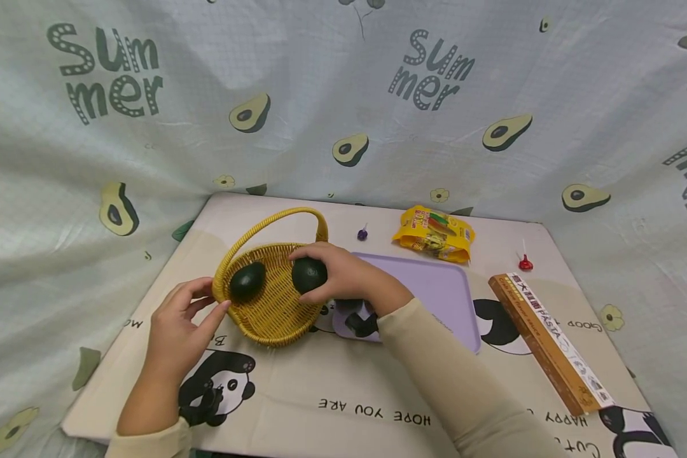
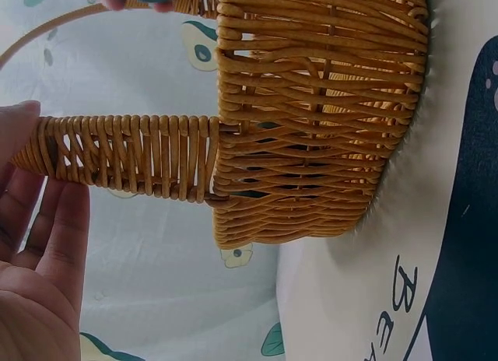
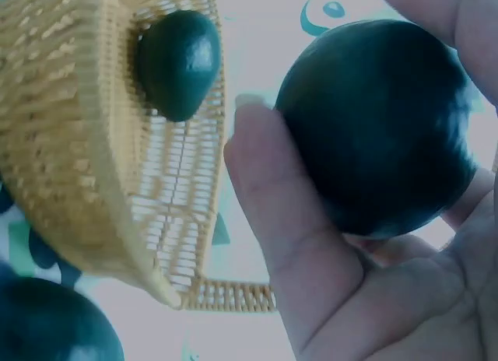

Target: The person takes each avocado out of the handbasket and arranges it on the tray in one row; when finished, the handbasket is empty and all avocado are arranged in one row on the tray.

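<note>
My right hand (image 1: 343,273) grips a dark green avocado (image 1: 309,275) over the right side of a yellow wicker basket (image 1: 277,315); in the right wrist view the fingers wrap round this avocado (image 3: 377,127). Another avocado (image 1: 248,282) lies inside the basket at its left. My left hand (image 1: 180,321) holds the basket's handle (image 2: 128,155) near its left base, thumb on one side and fingers on the other. A further dark green avocado (image 3: 50,326) shows outside the basket in the right wrist view, cut off by the frame's edge.
A lilac tray (image 1: 435,286) lies right of the basket, partly under my right arm. Behind stand a yellow snack bag (image 1: 435,233) and a purple lollipop (image 1: 362,234). A red lollipop (image 1: 525,262) and a long pasta box (image 1: 549,343) lie at the right.
</note>
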Available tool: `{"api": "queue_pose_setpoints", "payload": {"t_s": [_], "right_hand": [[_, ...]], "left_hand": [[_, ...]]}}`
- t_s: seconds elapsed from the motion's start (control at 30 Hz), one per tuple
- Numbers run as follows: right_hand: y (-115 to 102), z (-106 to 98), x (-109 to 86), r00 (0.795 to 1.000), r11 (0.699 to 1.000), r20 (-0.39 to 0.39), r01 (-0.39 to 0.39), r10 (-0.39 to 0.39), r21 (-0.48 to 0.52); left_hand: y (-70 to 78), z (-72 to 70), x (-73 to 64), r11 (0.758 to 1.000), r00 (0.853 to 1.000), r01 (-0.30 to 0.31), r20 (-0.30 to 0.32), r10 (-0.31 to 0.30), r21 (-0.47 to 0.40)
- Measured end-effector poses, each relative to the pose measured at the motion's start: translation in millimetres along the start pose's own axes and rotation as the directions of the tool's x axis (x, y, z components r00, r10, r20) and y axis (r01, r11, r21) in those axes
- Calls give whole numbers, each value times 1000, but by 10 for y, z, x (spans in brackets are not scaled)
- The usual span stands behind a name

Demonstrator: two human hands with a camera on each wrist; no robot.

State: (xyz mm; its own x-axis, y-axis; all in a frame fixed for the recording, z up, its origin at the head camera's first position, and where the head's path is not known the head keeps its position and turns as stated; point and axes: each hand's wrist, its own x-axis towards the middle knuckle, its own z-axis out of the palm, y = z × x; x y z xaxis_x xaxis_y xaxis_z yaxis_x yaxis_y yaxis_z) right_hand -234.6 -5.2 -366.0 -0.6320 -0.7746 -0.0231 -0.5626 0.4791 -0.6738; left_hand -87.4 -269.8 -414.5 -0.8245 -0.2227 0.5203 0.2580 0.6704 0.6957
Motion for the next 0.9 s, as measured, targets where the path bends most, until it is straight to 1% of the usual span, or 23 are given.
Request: {"api": "queue_pose_setpoints", "payload": {"t_s": [0.13, 0.37, 0.53, 0.63, 0.7, 0.9], "right_hand": [[24, -57, -102, 1000, 1000, -24, -15, 15, 12], [78, -154, -283, 994, 991, -68, -81, 88, 107], [164, -205, -398, 990, 990, -108, -81, 94, 119], [226, -219, -466, 984, 987, -129, -105, 121, 123], [267, -229, -514, 978, 982, -143, -130, 149, 137], [387, -267, -643, 961, 970, -191, -168, 201, 174]], "left_hand": [[-1, -2, 3, 1000, 1000, -2, 0, 2, 0], [-6, 3, 14, 1000, 1000, -4, 2, 4, 4], [6, 2, 23, 1000, 1000, 6, 4, -6, 5], [12, 4, 28, 1000, 1000, 8, 8, -8, 8], [14, 3, 32, 1000, 1000, 12, 11, -12, 14], [24, -1, 23, 999, 999, 32, 13, -32, 27]]}}
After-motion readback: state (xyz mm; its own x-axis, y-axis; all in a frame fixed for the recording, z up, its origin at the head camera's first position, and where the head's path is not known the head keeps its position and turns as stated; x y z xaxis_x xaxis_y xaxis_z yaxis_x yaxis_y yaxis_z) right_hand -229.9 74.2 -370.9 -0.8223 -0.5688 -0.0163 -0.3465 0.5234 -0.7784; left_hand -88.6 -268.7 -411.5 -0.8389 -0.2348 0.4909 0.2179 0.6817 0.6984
